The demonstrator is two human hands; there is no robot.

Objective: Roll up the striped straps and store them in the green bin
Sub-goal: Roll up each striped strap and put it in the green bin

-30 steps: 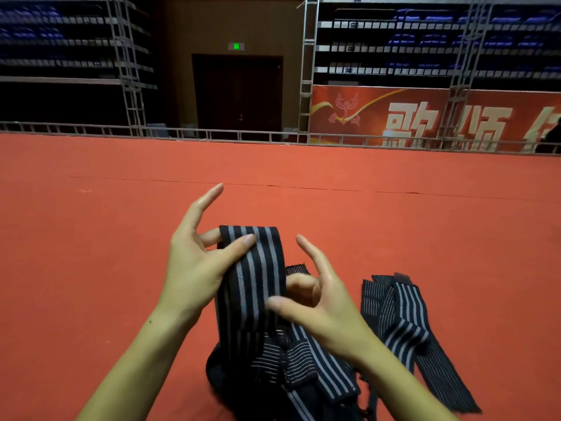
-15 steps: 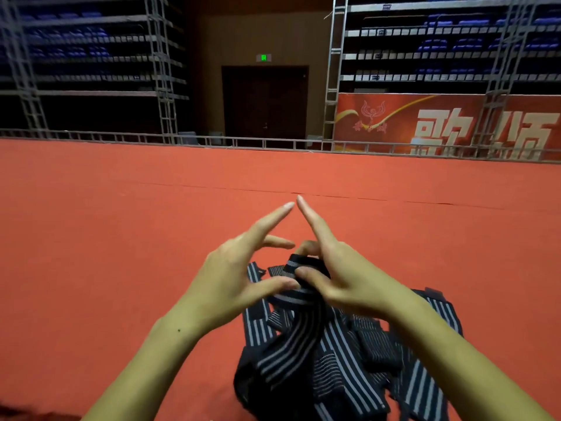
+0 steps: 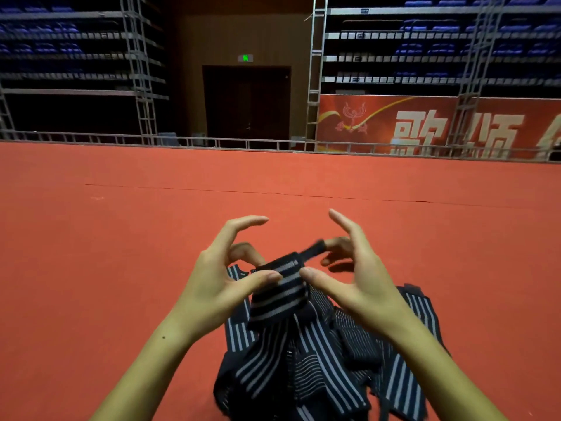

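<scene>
Hands: left hand (image 3: 224, 278) and right hand (image 3: 352, 278) each pinch, thumb against curled fingers, one dark navy white-striped elastic strap (image 3: 282, 287) held between them, equally near both; its tail trails down toward the wrists onto a heap of like straps (image 3: 318, 369).

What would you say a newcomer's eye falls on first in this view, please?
Most likely the two hands low in the centre: the left hand and the right hand pinch a partly rolled striped strap between them. Just below lies a loose heap of more striped straps on the red floor. Beyond, at the upper right, a red banner with large pale characters stands out.
</scene>
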